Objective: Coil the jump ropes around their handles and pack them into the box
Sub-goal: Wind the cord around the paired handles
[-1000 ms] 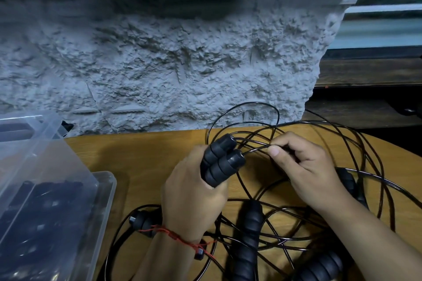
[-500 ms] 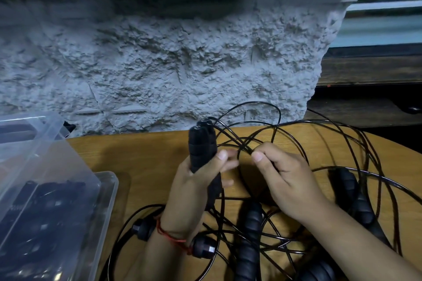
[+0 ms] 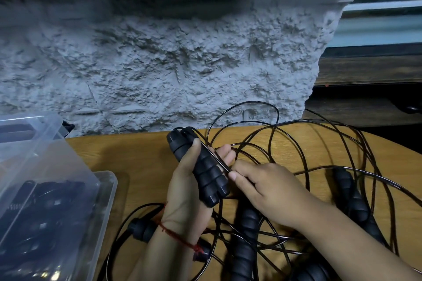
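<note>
Over the wooden table (image 3: pixel 141 162), left grip (image 3: pixel 187 191) clasps paired handles (image 3: pixel 205 173); right grip (image 3: pixel 265 187) pinches rope (image 3: pixel 215 157).

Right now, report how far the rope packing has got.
Done: dark bundles already lie in the box. In hand: the left grip holds paired handles; the right grip pinches the cord against them, no turns visible yet. Left: loose handles and a tangle on the table, still to coil and pack.
</note>
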{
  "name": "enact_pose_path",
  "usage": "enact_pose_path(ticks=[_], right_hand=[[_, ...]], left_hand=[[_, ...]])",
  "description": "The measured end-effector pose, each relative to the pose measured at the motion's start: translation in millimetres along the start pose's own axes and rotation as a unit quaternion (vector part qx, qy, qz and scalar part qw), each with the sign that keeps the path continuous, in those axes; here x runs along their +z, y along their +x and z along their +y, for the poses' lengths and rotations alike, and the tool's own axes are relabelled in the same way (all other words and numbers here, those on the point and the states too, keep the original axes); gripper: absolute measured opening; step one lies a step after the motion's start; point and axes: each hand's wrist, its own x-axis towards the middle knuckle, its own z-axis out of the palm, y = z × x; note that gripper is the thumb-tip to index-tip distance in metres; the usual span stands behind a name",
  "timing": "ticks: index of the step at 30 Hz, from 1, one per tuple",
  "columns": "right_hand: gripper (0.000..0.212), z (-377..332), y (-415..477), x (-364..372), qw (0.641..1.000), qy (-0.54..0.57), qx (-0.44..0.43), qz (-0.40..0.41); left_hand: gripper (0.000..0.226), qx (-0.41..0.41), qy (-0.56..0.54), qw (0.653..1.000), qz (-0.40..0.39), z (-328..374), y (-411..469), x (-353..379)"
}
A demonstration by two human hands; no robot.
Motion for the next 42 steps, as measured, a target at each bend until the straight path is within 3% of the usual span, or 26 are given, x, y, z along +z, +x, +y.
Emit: enact_pose_path(ticks=[10, 15, 20, 28, 36, 42], right_hand=[[0.035, -5, -1, 0, 0.994, -0.046, 0.065, 0.075], [0.029, -11, -2, 4, 0.998, 0.000, 0.048, 0.046], [0.024, -11, -3, 1, 0.999, 0.024, 0.041, 0.022], [0.036, 1, -7, -5, 0.999, -0.025, 0.038, 0.017], [0.041, 18, -7, -16, 0.986, -0.088, 0.050, 0.134], [0.040, 10, -8, -10, 0.992, -0.101, -0.008, 0.075]], left_hand=[[0.033, 0.040, 0.054, 0.997, -0.026, -3, -2, -2], [0.045, 0.061, 0.059, 0.994, -0.064, -7, 1, -5], [0.038, 0.091, 0.042, 0.993, -0.067, -8, 8, -13], [0.040, 0.123, 0.045, 0.991, -0.018, 9, 12, -18], [0.040, 0.159, 0.079, 0.982, 0.065, 26, 14, -26], [0.036, 0.168, 0.024, 0.984, 0.062, 23, 21, -26]])
